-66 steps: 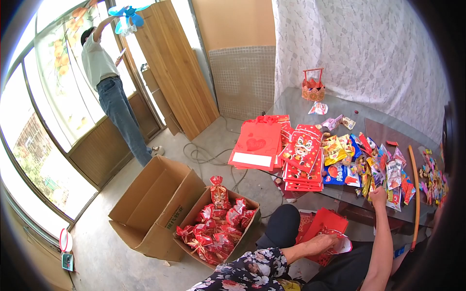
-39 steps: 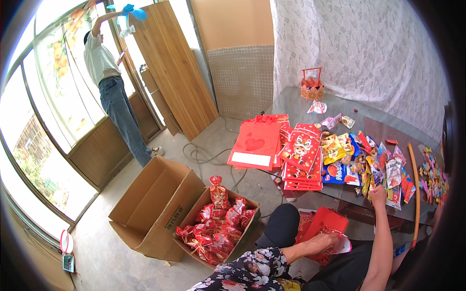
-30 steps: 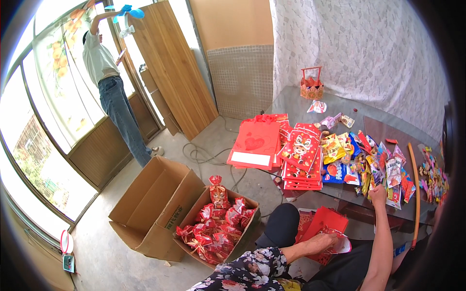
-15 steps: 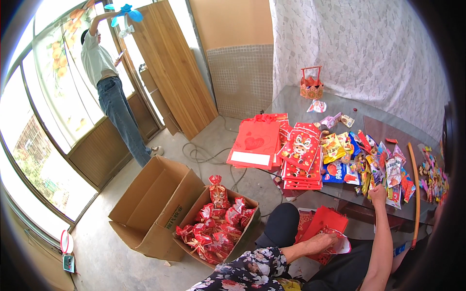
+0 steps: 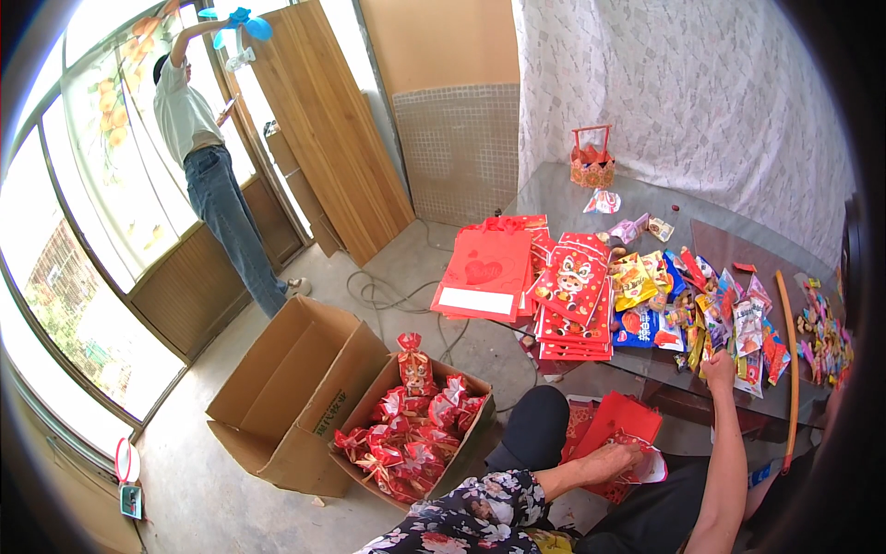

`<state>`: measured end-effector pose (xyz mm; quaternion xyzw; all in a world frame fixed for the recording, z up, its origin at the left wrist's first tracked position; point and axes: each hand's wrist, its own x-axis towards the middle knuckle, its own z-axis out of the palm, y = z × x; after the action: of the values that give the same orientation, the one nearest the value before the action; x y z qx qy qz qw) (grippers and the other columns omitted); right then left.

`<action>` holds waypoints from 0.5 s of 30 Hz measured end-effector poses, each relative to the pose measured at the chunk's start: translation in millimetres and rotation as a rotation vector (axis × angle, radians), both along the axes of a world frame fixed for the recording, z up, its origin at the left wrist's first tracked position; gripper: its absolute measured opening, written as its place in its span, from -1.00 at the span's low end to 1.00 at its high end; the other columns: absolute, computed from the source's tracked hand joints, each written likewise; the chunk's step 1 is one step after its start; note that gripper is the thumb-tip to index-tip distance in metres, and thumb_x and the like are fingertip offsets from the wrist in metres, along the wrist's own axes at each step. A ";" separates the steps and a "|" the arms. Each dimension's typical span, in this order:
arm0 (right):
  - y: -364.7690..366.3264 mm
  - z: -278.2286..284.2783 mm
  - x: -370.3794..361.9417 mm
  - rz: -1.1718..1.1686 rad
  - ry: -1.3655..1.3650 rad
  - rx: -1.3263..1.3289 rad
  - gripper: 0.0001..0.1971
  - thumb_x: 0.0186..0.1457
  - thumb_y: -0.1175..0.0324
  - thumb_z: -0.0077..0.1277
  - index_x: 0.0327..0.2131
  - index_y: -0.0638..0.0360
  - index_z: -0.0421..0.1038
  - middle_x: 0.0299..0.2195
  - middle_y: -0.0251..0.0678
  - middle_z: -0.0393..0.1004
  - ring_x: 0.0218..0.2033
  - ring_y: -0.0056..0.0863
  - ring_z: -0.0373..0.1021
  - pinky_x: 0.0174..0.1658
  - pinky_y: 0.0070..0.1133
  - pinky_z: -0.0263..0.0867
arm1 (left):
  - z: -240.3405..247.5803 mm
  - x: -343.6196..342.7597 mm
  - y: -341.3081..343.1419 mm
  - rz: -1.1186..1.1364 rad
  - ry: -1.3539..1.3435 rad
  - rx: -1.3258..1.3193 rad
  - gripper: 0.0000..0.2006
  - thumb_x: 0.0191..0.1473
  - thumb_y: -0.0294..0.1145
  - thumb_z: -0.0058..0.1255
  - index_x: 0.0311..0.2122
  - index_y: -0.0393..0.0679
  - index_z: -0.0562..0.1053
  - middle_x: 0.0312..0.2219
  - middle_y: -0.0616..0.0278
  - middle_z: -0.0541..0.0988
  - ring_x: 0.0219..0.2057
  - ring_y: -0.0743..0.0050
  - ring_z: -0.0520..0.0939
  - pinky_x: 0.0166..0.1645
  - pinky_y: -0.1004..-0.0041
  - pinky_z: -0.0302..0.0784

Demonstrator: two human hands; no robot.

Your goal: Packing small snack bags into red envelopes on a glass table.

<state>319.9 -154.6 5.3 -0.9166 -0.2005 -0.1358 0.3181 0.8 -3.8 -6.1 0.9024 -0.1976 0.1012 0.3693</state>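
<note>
Two bare hands. Left hand [image 5: 614, 462]: on the lap, fingers bent over and holding a red bag [image 5: 626, 420], with white showing by the fingertips. Right hand [image 5: 718, 369]: at the near edge of heaped wrapped snacks [image 5: 711, 309] on a glass-topped table [image 5: 554, 196]; fingers curled narrow, whether around a packet, cannot tell. Left of heap: one stack of lion-print red bags [image 5: 577, 286]; beside it, heart-marked gift bags [image 5: 484, 268]. On floor: one cardboard box [image 5: 475, 432] of tied red treat bags [image 5: 392, 457]; alongside, one open carton [image 5: 346, 388].
</note>
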 end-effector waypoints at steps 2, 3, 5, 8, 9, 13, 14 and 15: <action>-1.4 -6.8 6.1 0.008 -0.015 0.010 -0.70 -0.24 0.34 0.25 -0.60 0.22 0.28 -0.65 -0.09 0.38 -0.55 -0.11 0.38 -0.43 -0.29 0.28 | 1.0 0.1 2.2 -0.018 -0.004 -0.016 -0.94 0.03 -0.51 -0.10 -0.38 -0.24 0.32 -0.41 0.01 0.40 -0.46 -0.01 0.57 -0.39 0.18 0.46; -0.2 -7.0 6.0 0.009 -0.014 0.009 -0.70 -0.24 0.34 0.25 -0.60 0.22 0.28 -0.65 -0.09 0.38 -0.55 -0.11 0.38 -0.43 -0.29 0.28 | 1.0 -0.1 2.7 -0.016 -0.004 -0.017 -0.94 0.03 -0.51 -0.10 -0.38 -0.24 0.32 -0.41 0.01 0.40 -0.46 -0.01 0.57 -0.39 0.18 0.46; 4.1 -7.3 5.9 0.007 -0.009 0.017 -0.70 -0.24 0.34 0.25 -0.61 0.22 0.28 -0.65 -0.09 0.37 -0.55 -0.10 0.37 -0.43 -0.29 0.28 | 1.5 -0.2 5.6 -0.003 -0.002 -0.008 -0.94 0.02 -0.51 -0.10 -0.38 -0.24 0.32 -0.41 0.02 0.40 -0.46 0.00 0.57 -0.39 0.18 0.46; 6.5 -6.6 5.5 0.012 -0.017 0.012 -0.70 -0.24 0.34 0.25 -0.61 0.23 0.28 -0.65 -0.09 0.37 -0.55 -0.10 0.37 -0.43 -0.29 0.28 | 2.6 -0.5 7.8 0.001 -0.011 -0.014 -0.95 0.01 -0.52 -0.10 -0.39 -0.23 0.32 -0.41 0.02 0.40 -0.46 0.00 0.56 -0.39 0.18 0.46; 6.8 -5.7 5.4 0.014 -0.017 0.010 -0.70 -0.24 0.34 0.25 -0.61 0.23 0.28 -0.65 -0.09 0.37 -0.55 -0.10 0.37 -0.43 -0.29 0.28 | 2.5 -0.6 7.0 0.004 -0.011 -0.015 -0.95 0.01 -0.52 -0.10 -0.39 -0.23 0.32 -0.41 0.02 0.40 -0.46 0.00 0.56 -0.39 0.18 0.46; 6.9 -3.1 4.5 0.005 -0.014 -0.003 -0.70 -0.25 0.33 0.25 -0.61 0.23 0.29 -0.64 -0.09 0.38 -0.54 -0.10 0.38 -0.43 -0.29 0.29 | 2.0 -0.1 5.0 0.006 -0.003 -0.009 -0.95 0.01 -0.52 -0.10 -0.40 -0.23 0.32 -0.41 0.02 0.40 -0.45 -0.01 0.57 -0.38 0.19 0.45; 4.9 -2.6 4.1 0.001 -0.020 -0.008 -0.70 -0.24 0.33 0.25 -0.60 0.23 0.29 -0.64 -0.08 0.39 -0.53 -0.10 0.39 -0.42 -0.29 0.29 | 1.4 0.2 3.5 0.000 0.003 -0.012 -0.95 0.01 -0.52 -0.10 -0.40 -0.23 0.32 -0.41 0.02 0.40 -0.45 -0.01 0.57 -0.38 0.19 0.45; 3.9 -3.7 5.0 0.004 -0.020 -0.004 -0.70 -0.24 0.33 0.25 -0.60 0.23 0.29 -0.64 -0.08 0.39 -0.53 -0.10 0.39 -0.42 -0.29 0.29 | 1.5 0.0 1.9 0.002 0.003 -0.008 -0.95 0.01 -0.52 -0.10 -0.40 -0.23 0.32 -0.41 0.02 0.40 -0.45 -0.01 0.57 -0.38 0.19 0.45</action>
<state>324.9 -150.7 1.6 -0.9155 -0.2056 -0.1438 0.3144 0.9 -1.8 -4.7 0.9012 -0.1955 0.1011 0.3733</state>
